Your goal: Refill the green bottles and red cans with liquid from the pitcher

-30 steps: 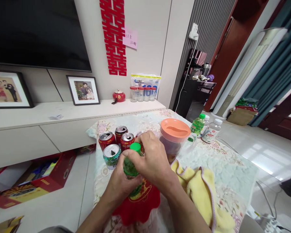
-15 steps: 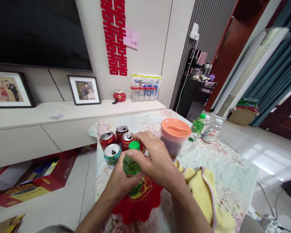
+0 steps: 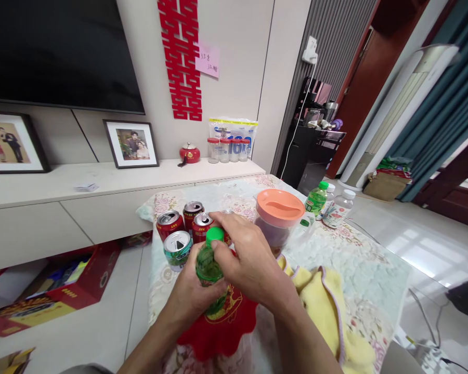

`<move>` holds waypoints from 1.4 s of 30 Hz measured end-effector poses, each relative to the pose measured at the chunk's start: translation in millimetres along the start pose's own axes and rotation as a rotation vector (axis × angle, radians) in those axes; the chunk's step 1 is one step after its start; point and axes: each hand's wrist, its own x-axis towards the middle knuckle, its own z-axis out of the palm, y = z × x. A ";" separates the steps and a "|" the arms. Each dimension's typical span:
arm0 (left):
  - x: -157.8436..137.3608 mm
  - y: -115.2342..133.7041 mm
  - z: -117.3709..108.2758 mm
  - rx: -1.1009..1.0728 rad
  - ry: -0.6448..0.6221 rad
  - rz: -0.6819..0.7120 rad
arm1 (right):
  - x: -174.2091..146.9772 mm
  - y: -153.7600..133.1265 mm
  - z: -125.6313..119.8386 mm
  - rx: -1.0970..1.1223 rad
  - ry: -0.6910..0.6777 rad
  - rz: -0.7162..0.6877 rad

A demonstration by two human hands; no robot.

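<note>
Head view: we see the left hand (image 3: 191, 293) and the right hand (image 3: 251, 254) meeting at a green bottle (image 3: 208, 264).
Green bottle: it stands roughly upright above the red mat (image 3: 220, 343); we cannot tell whether its base rests there.
Left hand: the fingers curl around the bottle's body, the thumb across the near side; we cannot see the far fingertips.
Right hand: the thumb meets the side of the green cap (image 3: 215, 234) and the forefinger reaches out past it, spread apart from the thumb; we cannot tell whether the hidden fingers pinch anything.
Green cap: it sits on the neck; we judge the step in hand to be handling it while the left hand steadies the body.
Cap grip: we think the next move calls for thumb and forefinger set squarely on the cap and a steady hold below.
Cans: 5 cans (image 3: 178, 249) stand beyond the bottle, 1 partly behind the right hand.
Pitcher: the orange-lidded pitcher (image 3: 271, 234) stands near the right hand, the yellow cloth (image 3: 325, 309) beside that forearm.
</note>
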 end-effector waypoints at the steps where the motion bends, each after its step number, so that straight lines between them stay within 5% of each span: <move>1: 0.0 -1.1 -0.3 0.011 0.003 0.002 | -0.4 -1.0 -0.3 0.003 -0.012 -0.004; 7: -1.2 -6.2 -0.6 0.072 0.014 0.003 | 2.1 -3.9 3.3 -0.137 0.042 0.127; 13: -2.1 -6.2 -0.1 0.040 -0.013 0.025 | 1.5 -1.9 4.9 -0.090 0.042 0.064; 20: -5.0 -5.0 -0.6 0.010 -0.031 -0.010 | -7.5 3.7 -6.8 0.142 0.263 -0.045; 26: -7.7 2.7 -0.2 0.006 -0.063 -0.078 | -29.1 10.6 -40.3 0.387 0.501 0.108; 30: -7.6 6.2 -0.4 0.031 -0.050 -0.052 | -50.6 38.0 -38.5 0.379 0.302 0.251; 33: -8.9 6.7 -0.9 0.052 -0.036 -0.052 | -72.0 75.0 -20.4 0.175 0.130 0.348; 38: -13.1 6.9 -2.3 0.012 -0.057 -0.070 | -98.0 128.7 14.5 0.061 0.057 0.468; 42: -13.6 9.2 -2.6 0.016 -0.055 -0.064 | -99.8 139.9 26.8 -0.032 0.007 0.466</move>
